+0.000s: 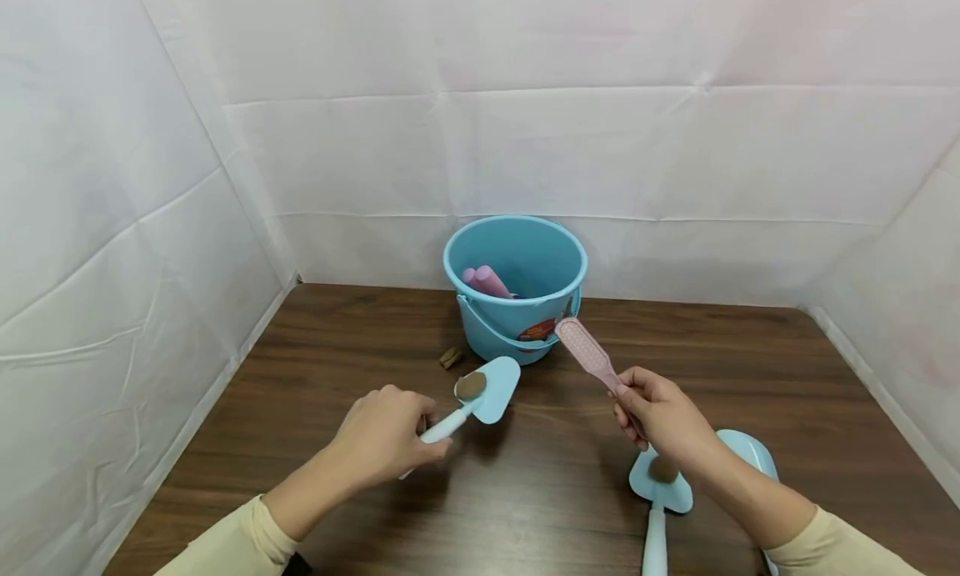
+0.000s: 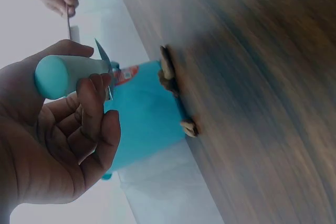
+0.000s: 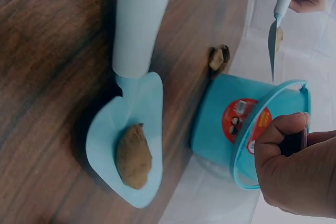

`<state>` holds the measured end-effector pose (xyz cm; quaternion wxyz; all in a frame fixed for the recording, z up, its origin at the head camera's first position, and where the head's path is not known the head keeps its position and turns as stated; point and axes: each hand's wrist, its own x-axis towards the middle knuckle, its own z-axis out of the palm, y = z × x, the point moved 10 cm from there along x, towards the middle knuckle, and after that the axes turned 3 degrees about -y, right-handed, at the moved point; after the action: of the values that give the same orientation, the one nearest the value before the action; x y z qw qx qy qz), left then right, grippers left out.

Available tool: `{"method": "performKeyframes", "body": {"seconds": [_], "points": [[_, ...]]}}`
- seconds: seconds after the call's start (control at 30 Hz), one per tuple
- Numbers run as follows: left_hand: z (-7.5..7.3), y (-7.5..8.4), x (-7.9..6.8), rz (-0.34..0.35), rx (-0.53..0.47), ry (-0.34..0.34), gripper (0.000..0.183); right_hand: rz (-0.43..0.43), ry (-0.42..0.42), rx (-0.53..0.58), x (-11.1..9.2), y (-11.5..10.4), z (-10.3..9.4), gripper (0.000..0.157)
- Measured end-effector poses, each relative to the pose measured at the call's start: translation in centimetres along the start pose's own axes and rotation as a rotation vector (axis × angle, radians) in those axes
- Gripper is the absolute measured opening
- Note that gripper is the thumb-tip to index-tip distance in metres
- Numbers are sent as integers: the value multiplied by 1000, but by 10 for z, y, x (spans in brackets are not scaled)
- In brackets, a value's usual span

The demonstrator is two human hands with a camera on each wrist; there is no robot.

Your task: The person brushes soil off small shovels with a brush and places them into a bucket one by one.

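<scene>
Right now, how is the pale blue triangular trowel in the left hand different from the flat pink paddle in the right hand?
The pale blue triangular trowel has a broad blade; the flat pink paddle has a narrow, patterned head. The trowel carries a brown lump; none shows on the paddle. The left hand holds the trowel, the right hand the paddle. Both are held by their handles.

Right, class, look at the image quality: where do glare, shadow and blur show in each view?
Head view: soft glare on the near tabletop, with a blurry shadow beneath the raised trowel; left wrist view: tabletop grain smeared, white backdrop washed out towards the left edge; right wrist view: dark shadow along the lying trowel.
</scene>
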<state>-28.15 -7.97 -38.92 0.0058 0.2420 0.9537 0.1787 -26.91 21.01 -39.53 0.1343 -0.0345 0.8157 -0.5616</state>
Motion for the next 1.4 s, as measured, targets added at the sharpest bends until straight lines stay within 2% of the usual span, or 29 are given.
{"method": "performKeyframes", "body": {"seconds": [0.27,0.47,0.57,0.73,0.87,0.97,1.07,1.4], "points": [[0,-7,-3,-18,-25,-7,19,1,1,-16,3,-1,5,23],[0,-5,-4,-20,-45,-5,18,2,-22,-25,3,-5,16,23],[1,-2,-3,-14,-56,-3,19,-17,-63,-50,3,-7,32,22],[0,2,-2,-9,-57,-5,21,-69,-178,-81,3,-14,75,19],[-1,8,-1,6,-53,4,22,-72,-264,-55,1,-16,105,18],[-1,11,-1,17,-38,16,21,-64,-302,-29,2,-17,118,19],[-2,13,-2,16,-29,19,22,-71,-292,-50,4,-15,120,18],[-3,13,-8,19,-29,22,18,-87,-178,-131,13,-5,97,16]]}}
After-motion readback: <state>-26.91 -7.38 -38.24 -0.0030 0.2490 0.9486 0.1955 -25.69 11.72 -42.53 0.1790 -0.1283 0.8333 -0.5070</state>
